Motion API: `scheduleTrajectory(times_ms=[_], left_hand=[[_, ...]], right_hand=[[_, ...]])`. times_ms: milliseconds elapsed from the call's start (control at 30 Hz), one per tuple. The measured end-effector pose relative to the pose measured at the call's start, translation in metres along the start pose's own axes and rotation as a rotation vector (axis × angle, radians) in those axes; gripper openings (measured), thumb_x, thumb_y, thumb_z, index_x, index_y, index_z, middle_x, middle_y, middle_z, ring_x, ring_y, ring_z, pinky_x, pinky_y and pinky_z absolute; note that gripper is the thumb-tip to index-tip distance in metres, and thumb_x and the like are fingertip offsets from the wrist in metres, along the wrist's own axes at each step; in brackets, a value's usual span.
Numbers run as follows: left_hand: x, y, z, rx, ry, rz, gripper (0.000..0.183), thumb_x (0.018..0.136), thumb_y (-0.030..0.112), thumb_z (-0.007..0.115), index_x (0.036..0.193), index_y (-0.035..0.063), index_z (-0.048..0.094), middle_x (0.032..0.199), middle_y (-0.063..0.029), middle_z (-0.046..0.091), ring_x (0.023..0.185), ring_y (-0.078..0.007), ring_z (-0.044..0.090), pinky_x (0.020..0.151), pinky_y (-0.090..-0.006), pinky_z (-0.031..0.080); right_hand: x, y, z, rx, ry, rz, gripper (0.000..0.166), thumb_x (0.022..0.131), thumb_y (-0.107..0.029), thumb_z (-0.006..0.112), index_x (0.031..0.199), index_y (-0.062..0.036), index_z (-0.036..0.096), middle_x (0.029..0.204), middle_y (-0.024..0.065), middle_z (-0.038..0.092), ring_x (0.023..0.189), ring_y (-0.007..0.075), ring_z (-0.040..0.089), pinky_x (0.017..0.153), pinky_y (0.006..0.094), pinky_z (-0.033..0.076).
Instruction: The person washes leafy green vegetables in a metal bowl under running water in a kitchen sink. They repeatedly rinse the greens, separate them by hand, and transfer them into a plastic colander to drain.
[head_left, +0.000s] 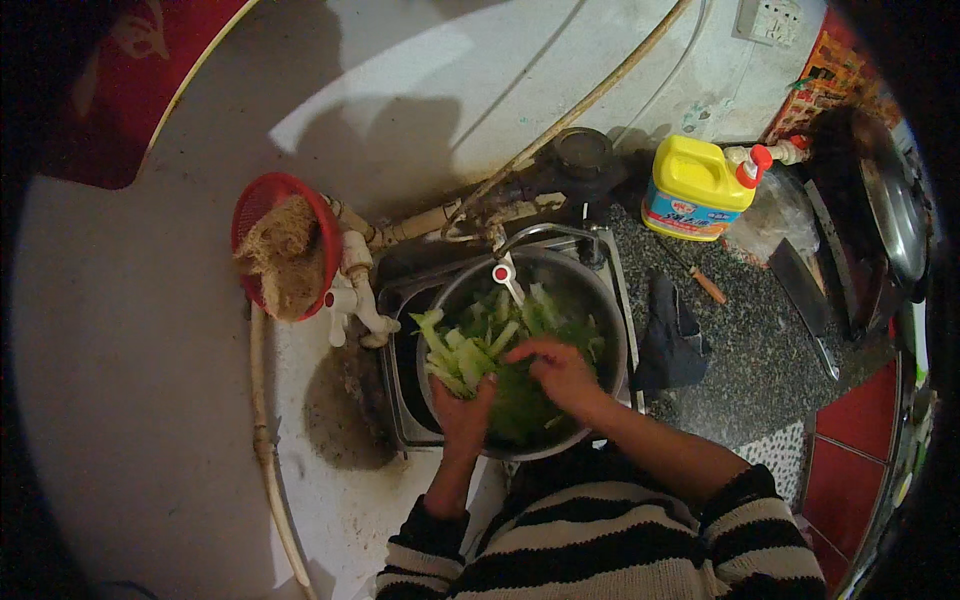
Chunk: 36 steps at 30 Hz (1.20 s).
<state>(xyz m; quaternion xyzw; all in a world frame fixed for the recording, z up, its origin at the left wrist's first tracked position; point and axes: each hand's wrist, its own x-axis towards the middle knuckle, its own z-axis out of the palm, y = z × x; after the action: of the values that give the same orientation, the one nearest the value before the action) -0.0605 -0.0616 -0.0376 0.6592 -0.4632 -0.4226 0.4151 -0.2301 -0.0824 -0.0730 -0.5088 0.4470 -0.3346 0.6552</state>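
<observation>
A large round metal basin (619, 330) stands on the sink, with green leafy vegetables (517, 416) lying in what looks like water. My left hand (465, 409) grips a bunch of pale green stalks (463, 354) above the basin's left side. Beside that bunch is my right hand (562, 375), its fingers bent and spread over the greens; motion blur makes it hard to see whether it pinches any leaf. A faucet (551, 229) with a white lever (504, 276) reaches over the basin's back rim.
A red plastic basket (335, 255) with fibrous scrubbers hangs at left near a white valve (367, 300). On the granite counter (750, 352) lie a dark cloth (670, 337), a wooden-handled tool (707, 285) and a cleaver (801, 289). A yellow detergent jug (697, 187) stands behind them.
</observation>
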Motion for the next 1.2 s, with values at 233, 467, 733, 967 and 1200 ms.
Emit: scheduleTrajectory(times_ms=[233, 467, 733, 967, 1200], left_hand=[[-0.016, 0.016, -0.009, -0.045, 0.104, 0.023, 0.058, 0.078, 0.008, 0.070, 0.124, -0.0003, 0.036, 0.117, -0.0132, 0.049, 0.107, -0.0222, 0.052, 0.090, -0.0350, 0.043], [-0.022, 0.010, -0.024, -0.038, 0.190, 0.036, 0.055, 0.078, 0.006, 0.070, 0.122, -0.0010, 0.038, 0.116, -0.0129, 0.051, 0.104, -0.0217, 0.053, 0.089, -0.0341, 0.044], [-0.021, 0.011, -0.033, -0.174, 0.250, 0.095, 0.056, 0.077, 0.002, 0.068, 0.123, -0.0019, 0.037, 0.117, -0.0135, 0.050, 0.104, -0.0215, 0.053, 0.089, -0.0330, 0.044], [-0.020, 0.005, -0.025, -0.104, 0.206, 0.012, 0.054, 0.076, 0.005, 0.070, 0.120, -0.0023, 0.040, 0.117, -0.0135, 0.050, 0.104, -0.0213, 0.053, 0.090, -0.0335, 0.043], [-0.024, 0.002, -0.027, -0.165, 0.196, 0.001, 0.056, 0.076, 0.007, 0.071, 0.121, -0.0018, 0.038, 0.116, -0.0133, 0.051, 0.102, -0.0210, 0.054, 0.088, -0.0329, 0.045]], right_hand=[[0.064, 0.063, 0.010, -0.851, 0.643, 0.210, 0.053, 0.075, -0.008, 0.058, 0.127, -0.0138, 0.047, 0.124, 0.0184, 0.047, 0.118, 0.0364, 0.042, 0.094, 0.0441, 0.041], [0.062, 0.068, 0.022, -0.664, 0.329, 0.051, 0.057, 0.070, -0.004, 0.060, 0.125, -0.0145, 0.050, 0.121, 0.0207, 0.047, 0.106, 0.0395, 0.051, 0.086, 0.0448, 0.046], [0.044, 0.035, -0.008, -0.820, 0.309, 0.100, 0.062, 0.071, -0.015, 0.069, 0.128, -0.0128, 0.045, 0.130, 0.0209, 0.039, 0.109, 0.0394, 0.050, 0.083, 0.0518, 0.046], [0.092, 0.067, 0.064, -1.133, 0.601, 0.097, 0.059, 0.079, -0.020, 0.062, 0.133, -0.0173, 0.040, 0.135, 0.0190, 0.035, 0.111, 0.0382, 0.047, 0.081, 0.0575, 0.043], [0.078, 0.070, 0.025, -0.633, 0.349, -0.014, 0.056, 0.074, -0.006, 0.059, 0.127, -0.0193, 0.049, 0.126, 0.0185, 0.043, 0.086, 0.0403, 0.058, 0.068, 0.0467, 0.050]])
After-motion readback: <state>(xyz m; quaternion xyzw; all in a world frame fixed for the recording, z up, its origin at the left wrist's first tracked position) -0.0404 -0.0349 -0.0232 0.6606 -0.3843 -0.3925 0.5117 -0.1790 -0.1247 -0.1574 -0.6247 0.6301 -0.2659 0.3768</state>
